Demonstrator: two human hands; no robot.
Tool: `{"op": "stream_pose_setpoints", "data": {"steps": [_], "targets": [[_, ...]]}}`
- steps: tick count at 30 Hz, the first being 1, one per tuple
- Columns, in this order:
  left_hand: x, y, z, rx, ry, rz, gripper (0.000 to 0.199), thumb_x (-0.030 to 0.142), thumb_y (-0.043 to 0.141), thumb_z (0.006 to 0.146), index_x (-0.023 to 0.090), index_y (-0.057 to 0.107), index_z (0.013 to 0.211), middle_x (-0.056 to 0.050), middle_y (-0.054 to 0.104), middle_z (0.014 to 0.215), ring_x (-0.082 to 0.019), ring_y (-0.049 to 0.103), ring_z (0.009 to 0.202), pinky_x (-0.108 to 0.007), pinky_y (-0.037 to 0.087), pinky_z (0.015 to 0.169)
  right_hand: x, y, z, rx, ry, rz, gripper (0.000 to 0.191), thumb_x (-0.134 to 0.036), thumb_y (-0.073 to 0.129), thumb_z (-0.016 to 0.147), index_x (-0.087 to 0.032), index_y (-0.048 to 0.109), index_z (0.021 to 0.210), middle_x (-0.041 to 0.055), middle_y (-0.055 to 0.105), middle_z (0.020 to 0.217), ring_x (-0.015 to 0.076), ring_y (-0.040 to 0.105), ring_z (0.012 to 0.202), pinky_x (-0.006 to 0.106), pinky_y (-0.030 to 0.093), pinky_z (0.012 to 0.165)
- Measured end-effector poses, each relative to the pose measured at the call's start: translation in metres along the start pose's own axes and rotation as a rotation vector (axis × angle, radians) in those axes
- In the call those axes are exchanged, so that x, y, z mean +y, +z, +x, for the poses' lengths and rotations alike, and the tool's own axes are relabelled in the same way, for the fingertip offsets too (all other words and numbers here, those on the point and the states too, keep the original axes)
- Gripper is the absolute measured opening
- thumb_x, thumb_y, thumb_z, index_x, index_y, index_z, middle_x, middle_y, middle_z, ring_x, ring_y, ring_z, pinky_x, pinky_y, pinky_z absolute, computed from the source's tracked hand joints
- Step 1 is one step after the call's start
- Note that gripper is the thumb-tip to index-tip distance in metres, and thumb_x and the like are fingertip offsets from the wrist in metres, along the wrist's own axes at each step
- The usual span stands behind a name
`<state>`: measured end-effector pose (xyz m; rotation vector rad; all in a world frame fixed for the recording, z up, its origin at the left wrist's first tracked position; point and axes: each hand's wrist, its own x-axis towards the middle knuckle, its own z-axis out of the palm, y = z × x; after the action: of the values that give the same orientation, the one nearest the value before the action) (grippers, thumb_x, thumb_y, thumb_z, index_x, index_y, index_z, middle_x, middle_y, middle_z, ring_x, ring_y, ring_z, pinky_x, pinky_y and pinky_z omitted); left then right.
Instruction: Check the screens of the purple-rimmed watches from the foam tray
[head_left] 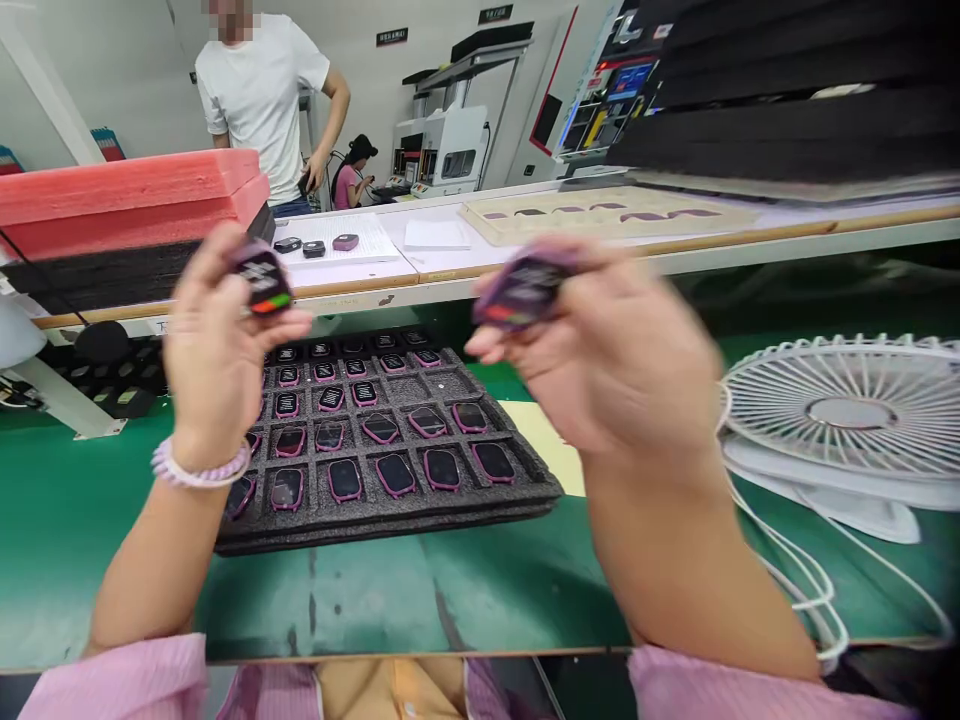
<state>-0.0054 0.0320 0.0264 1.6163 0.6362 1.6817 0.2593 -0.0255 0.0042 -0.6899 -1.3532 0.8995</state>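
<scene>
My left hand [217,350] is raised over the left part of the foam tray, its fingers closed on a small dark watch body [264,280] with a lit screen. Right of the tray, my right hand [615,350], blurred by motion, grips a purple-edged watch body [523,290], also lit. Between and below the hands lies the black foam tray [480,505], with rows of purple-framed watch bodies [395,475] in its compartments. Some compartments in its upper right part hold none.
A white fan [855,412] with cables stands at the right. Red foam blocks [127,205], small watch pieces [345,242] and a beige tray [487,232] sit on the raised shelf. Behind it, a person in a white shirt stands and another sits near machines.
</scene>
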Motion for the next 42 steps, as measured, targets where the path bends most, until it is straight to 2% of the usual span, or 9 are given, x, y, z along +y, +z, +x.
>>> {"op": "stream_pose_setpoints", "data": {"steps": [7,11,18,22,27,31,35,39,42], "targets": [[-0.082,0.057,-0.018,-0.268,-0.560,0.011,0.034,0.017,0.065,0.085,0.014,0.059,0.119,0.000,0.064,0.078,-0.012,0.067,0.056,-0.019,0.058,0.054,0.084,-0.028,0.013,-0.016,0.466,0.124,0.053,-0.036,0.092,0.067,-0.018,0.059,0.104,0.0043,0.070,0.086,0.0105,0.057,0.052,0.018,0.042,0.045],[-0.107,0.072,-0.019,-0.370,-0.677,0.088,0.049,0.001,0.064,0.079,0.014,0.051,0.125,-0.001,0.063,0.092,-0.009,0.067,0.060,-0.020,0.058,0.061,0.104,-0.054,0.010,0.011,0.539,0.101,0.043,-0.022,0.083,0.071,-0.018,0.059,0.106,0.0059,0.071,0.090,0.0146,0.064,0.058,0.023,0.050,0.050],[-0.150,0.089,-0.009,-0.687,-0.386,0.626,0.049,0.010,0.069,0.081,0.014,0.051,0.126,-0.006,0.063,0.098,-0.020,0.065,0.087,-0.039,0.055,0.088,0.124,-0.087,0.013,-0.088,0.516,-0.040,0.069,-0.013,0.072,0.068,-0.020,0.046,0.132,0.0020,0.065,0.091,0.0195,0.068,0.074,0.030,0.057,0.065],[-0.166,0.092,-0.006,-0.720,-0.295,0.802,0.048,0.022,0.077,0.079,0.018,0.061,0.124,-0.010,0.057,0.112,-0.030,0.051,0.117,-0.047,0.040,0.109,0.144,-0.102,0.021,-0.162,0.374,-0.296,0.058,-0.024,0.072,0.074,-0.017,0.050,0.127,0.0059,0.063,0.098,0.0232,0.066,0.085,0.039,0.057,0.079],[-0.163,0.089,-0.003,-0.817,-0.280,0.955,0.062,0.045,0.078,0.079,0.022,0.062,0.135,-0.013,0.053,0.119,-0.036,0.043,0.119,-0.053,0.036,0.109,0.157,-0.119,0.036,-0.330,0.205,-0.758,0.049,-0.030,0.074,0.079,-0.017,0.064,0.125,0.0109,0.057,0.112,0.0302,0.061,0.103,0.048,0.051,0.099],[-0.117,0.055,0.004,-0.831,-0.093,1.089,0.060,0.053,0.065,0.089,0.026,0.056,0.142,-0.013,0.053,0.129,-0.034,0.043,0.119,-0.051,0.036,0.108,0.152,-0.130,0.043,-0.516,0.204,-0.915,0.051,-0.035,0.073,0.086,-0.020,0.065,0.134,0.0140,0.052,0.128,0.0360,0.048,0.129,0.049,0.038,0.114],[-0.057,-0.014,-0.001,-0.694,0.005,1.117,0.048,0.053,0.053,0.094,0.023,0.064,0.129,-0.010,0.061,0.118,-0.030,0.050,0.113,-0.046,0.038,0.107,0.140,-0.122,0.046,-0.512,0.107,-1.063,0.051,-0.036,0.069,0.092,-0.015,0.063,0.139,0.0183,0.054,0.131,0.0396,0.048,0.129,0.053,0.039,0.112],[-0.030,-0.084,-0.032,-0.534,-0.230,1.334,0.047,0.057,0.048,0.091,0.019,0.068,0.109,-0.010,0.066,0.103,-0.030,0.060,0.096,-0.044,0.046,0.093,0.124,-0.064,0.044,-0.618,-0.057,-1.013,0.036,-0.027,0.065,0.096,-0.017,0.067,0.131,0.0151,0.061,0.119,0.0353,0.056,0.117,0.050,0.045,0.106],[-0.035,-0.114,-0.059,-0.576,-0.434,1.446,0.047,0.060,0.048,0.088,0.018,0.067,0.098,-0.012,0.066,0.100,-0.033,0.061,0.096,-0.044,0.047,0.088,0.115,0.002,0.039,-0.789,-0.111,-0.954,0.025,-0.020,0.067,0.096,-0.014,0.071,0.120,0.0143,0.062,0.111,0.0324,0.060,0.110,0.045,0.047,0.101]]}}
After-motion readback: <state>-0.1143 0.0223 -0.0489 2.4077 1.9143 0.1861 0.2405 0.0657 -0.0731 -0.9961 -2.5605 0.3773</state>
